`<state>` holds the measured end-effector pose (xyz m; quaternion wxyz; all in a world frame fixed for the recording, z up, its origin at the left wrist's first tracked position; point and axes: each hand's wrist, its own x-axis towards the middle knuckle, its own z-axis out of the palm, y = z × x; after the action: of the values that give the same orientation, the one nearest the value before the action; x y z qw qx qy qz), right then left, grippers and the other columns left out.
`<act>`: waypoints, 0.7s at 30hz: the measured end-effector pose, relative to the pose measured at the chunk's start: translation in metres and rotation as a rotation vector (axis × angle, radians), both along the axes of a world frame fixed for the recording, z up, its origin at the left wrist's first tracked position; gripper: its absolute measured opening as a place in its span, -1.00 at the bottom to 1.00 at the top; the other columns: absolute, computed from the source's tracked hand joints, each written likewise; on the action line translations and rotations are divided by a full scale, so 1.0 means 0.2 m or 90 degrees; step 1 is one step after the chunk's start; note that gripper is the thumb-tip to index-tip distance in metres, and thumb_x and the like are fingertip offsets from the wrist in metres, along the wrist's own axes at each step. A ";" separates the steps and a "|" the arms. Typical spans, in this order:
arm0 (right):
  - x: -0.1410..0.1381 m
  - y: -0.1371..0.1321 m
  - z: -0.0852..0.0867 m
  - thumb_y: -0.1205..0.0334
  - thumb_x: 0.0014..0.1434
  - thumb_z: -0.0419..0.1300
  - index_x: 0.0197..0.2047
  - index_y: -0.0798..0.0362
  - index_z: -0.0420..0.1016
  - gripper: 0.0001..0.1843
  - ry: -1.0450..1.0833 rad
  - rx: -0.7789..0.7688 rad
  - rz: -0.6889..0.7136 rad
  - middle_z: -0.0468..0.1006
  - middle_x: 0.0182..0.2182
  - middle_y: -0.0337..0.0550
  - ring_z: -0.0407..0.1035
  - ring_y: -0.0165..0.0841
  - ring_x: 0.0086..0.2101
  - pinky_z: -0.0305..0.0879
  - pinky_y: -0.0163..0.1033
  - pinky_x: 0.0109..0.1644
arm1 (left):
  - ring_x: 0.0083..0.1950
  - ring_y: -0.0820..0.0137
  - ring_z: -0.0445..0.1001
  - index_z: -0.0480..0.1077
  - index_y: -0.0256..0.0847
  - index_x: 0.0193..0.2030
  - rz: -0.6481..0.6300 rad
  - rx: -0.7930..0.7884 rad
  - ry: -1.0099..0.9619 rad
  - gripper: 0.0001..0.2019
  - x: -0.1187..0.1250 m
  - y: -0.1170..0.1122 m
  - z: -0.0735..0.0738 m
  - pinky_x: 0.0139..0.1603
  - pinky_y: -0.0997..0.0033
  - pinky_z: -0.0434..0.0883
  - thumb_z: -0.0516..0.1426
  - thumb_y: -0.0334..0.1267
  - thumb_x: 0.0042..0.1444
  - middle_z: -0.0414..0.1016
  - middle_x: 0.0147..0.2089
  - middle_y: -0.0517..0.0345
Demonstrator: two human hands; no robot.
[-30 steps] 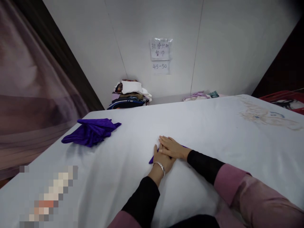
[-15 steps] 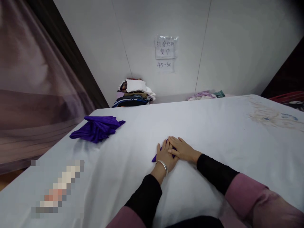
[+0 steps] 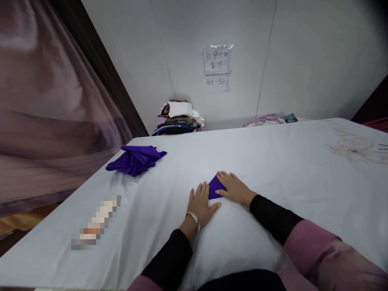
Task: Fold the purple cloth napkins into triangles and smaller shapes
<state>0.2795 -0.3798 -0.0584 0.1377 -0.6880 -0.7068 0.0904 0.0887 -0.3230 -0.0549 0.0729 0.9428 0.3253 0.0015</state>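
A small folded purple cloth (image 3: 214, 189) lies on the white-covered table (image 3: 257, 153) just right of the frame's middle. The right hand (image 3: 235, 188) rests flat over its right part, fingers slightly apart; the left hand (image 3: 201, 204) lies palm down at its left edge, fingers spread. A crumpled purple bundle (image 3: 136, 160) sits left of centre, and stacked fabrics (image 3: 178, 119) stand in the upper middle.

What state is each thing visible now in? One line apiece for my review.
small purple cloth: flat, partly covered
left hand: open, palm down, fingers spread
right hand: open, palm down on the small purple cloth
purple bundle: loosely bunched
white table cover: spread out, creased
fabric stack: piled unevenly
paper sign: hanging, handwritten
pixelated item: state obscured
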 end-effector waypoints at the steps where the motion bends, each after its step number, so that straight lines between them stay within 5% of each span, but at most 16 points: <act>1: 0.00 0.00 0.00 -0.34 0.16 -0.27 0.34 0.11 -0.12 -0.13 -0.002 0.005 0.001 -0.09 0.30 0.01 -0.24 -0.17 0.27 -0.27 0.02 0.27 | 0.38 0.13 -0.25 -0.17 -0.38 0.34 0.006 -0.002 0.006 -0.16 -0.03 -0.01 0.00 0.31 -0.08 -0.19 -0.27 0.26 0.11 -0.23 0.39 -0.06; 7: -0.01 -0.01 0.01 -0.33 0.16 -0.28 0.33 0.15 -0.07 -0.12 -0.018 0.008 0.004 -0.08 0.30 0.03 -0.23 -0.16 0.26 -0.23 0.04 0.26 | 0.38 0.15 -0.19 -0.12 -0.32 0.33 0.045 -0.003 0.008 -0.23 -0.14 -0.05 0.01 0.30 -0.10 -0.19 -0.18 0.20 0.14 -0.13 0.37 -0.08; 12: 0.00 -0.01 0.00 -0.34 0.15 -0.30 0.32 0.13 -0.06 -0.12 -0.027 0.015 -0.001 -0.07 0.30 0.01 -0.22 -0.17 0.26 -0.22 0.05 0.26 | 0.32 0.12 0.03 0.16 -0.26 0.21 0.140 -0.011 -0.124 -0.49 -0.17 -0.01 0.00 0.24 -0.14 0.00 -0.08 -0.02 0.20 0.16 0.27 -0.09; 16: 0.00 0.00 -0.02 -0.32 0.16 -0.31 0.32 0.13 -0.06 -0.13 -0.032 0.021 0.001 -0.06 0.30 0.01 -0.22 -0.18 0.26 -0.21 0.04 0.26 | 0.13 0.23 0.31 0.35 -0.21 0.03 0.148 0.016 -0.254 -0.69 -0.18 0.04 0.00 0.14 0.10 0.24 -0.01 -0.27 0.17 0.44 0.05 -0.01; 21: 0.00 0.00 -0.03 -0.31 0.17 -0.30 0.33 0.14 -0.07 -0.14 -0.030 0.024 0.003 -0.07 0.30 0.01 -0.22 -0.17 0.26 -0.22 0.04 0.26 | -0.06 0.32 0.39 0.43 -0.14 -0.09 0.130 0.024 -0.275 -0.73 -0.17 0.05 0.01 0.00 0.25 0.34 0.11 -0.38 0.03 0.51 -0.16 0.14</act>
<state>0.2802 -0.3798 -0.0635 0.1338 -0.6856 -0.7130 0.0615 0.0538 -0.3123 -0.0524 0.1224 0.8840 0.3957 0.2168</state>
